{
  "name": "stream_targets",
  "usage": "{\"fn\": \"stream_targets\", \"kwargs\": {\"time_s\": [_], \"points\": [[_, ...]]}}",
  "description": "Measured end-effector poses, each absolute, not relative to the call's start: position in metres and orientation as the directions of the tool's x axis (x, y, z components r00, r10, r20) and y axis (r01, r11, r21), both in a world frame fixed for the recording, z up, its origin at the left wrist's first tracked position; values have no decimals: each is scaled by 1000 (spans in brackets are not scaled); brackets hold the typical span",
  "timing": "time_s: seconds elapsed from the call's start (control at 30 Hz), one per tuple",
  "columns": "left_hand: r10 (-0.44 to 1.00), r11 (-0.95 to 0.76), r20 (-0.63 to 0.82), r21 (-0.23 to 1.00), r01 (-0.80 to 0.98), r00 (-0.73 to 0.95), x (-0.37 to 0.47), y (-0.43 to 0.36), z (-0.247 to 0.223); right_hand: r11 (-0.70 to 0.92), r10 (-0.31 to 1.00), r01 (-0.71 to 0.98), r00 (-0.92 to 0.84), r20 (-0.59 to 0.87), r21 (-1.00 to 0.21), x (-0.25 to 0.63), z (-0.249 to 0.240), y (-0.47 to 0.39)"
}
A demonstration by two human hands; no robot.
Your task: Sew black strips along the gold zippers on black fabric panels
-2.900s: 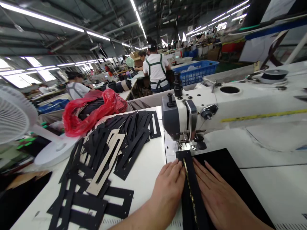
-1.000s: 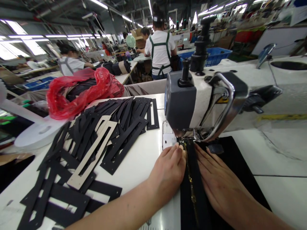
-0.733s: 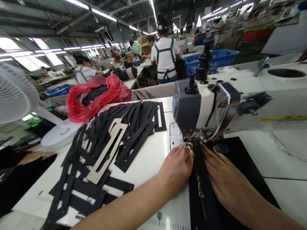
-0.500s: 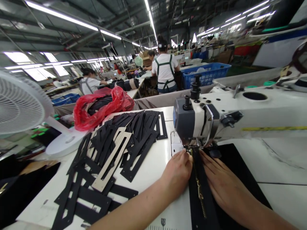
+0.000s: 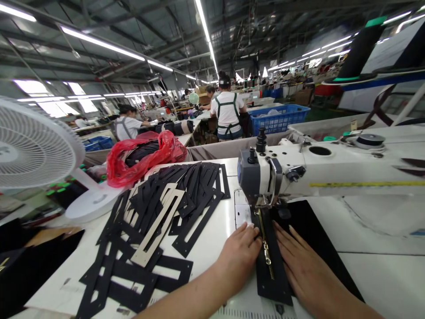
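A black strip (image 5: pixel 270 274) with a gold-toothed zipper (image 5: pixel 264 243) in its slot runs under the presser foot of a white and grey sewing machine (image 5: pixel 252 173). The gold slider and pull lie around the middle of the zipper. Under the strip and to its right spreads a larger black fabric panel (image 5: pixel 315 226). My left hand (image 5: pixel 241 252) rests open at the strip's left edge, fingertips just short of the machine foot. Along the right edge, my right hand (image 5: pixel 303 261) lies flat and open, fingers pointing toward the machine. The needle area is too small to make out.
Many black slotted frames (image 5: pixel 199 221) and a beige one (image 5: pixel 142 254) are heaped on the left of the white table (image 5: pixel 212 241). Behind them sits a red plastic bag (image 5: pixel 116 166). A white fan (image 5: pixel 36 146) stands at left. Co-workers and a blue basket (image 5: pixel 282 118) are beyond.
Both hands have drawn back a little from the presser foot. My left fingers have loosened from a closed grip. The strip's near end and its zipper now show more fully; the camera view has shifted.
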State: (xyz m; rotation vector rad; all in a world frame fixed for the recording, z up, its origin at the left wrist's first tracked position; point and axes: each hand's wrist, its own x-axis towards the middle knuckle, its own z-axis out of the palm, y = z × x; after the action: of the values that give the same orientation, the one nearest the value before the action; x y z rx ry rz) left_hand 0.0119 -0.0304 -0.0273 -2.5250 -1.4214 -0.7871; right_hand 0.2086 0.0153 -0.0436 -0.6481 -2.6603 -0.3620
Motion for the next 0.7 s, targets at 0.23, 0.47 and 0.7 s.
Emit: {"fn": "stream_targets", "kwargs": {"time_s": [0.23,0.47,0.7], "points": [[743,-568,498,116,815,447,8,-17,-24,870,424,485,-825,373,83,204,-36,28],[728,-589,504,112,800,465,5,-2,-25,877,451,480,-812,371,-15,201,-35,41],[773,-544,480,166,823,414,4,13,-27,882,466,452,-791,396,-134,195,-36,59]]}}
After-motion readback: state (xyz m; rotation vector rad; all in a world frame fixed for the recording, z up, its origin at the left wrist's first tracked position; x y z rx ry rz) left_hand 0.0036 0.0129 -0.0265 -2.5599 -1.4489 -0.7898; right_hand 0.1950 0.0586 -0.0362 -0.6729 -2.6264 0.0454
